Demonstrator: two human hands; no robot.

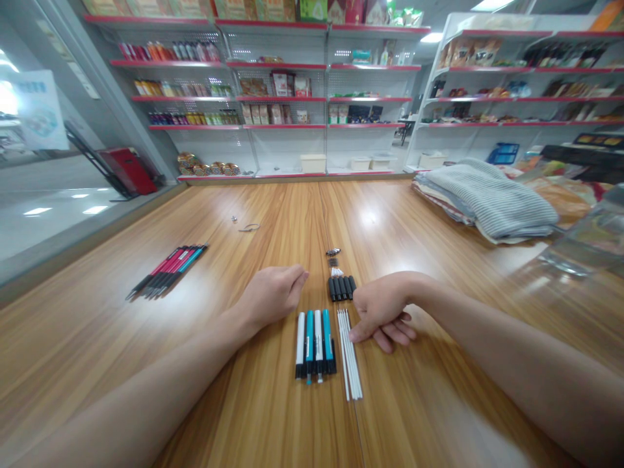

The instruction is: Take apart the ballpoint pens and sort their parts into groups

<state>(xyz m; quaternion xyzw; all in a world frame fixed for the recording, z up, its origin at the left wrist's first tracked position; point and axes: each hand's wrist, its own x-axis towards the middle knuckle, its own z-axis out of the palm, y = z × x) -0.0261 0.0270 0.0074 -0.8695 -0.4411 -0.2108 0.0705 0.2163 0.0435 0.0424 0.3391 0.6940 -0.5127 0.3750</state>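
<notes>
White pen refills (350,357) — right hand (383,313) touching, left hand (272,296) apart

A folded grey knit blanket (492,198) sits on the wooden table (390,224) before red-edged store shelves (277,97) of packaged goods.

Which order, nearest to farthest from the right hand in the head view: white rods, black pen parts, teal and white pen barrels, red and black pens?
From the right hand:
1. Too close to call: white rods, at its fingertips, and black pen parts, just ahead of it.
2. Teal and white pen barrels, left of the rods.
3. Red and black pens, far left.
</notes>
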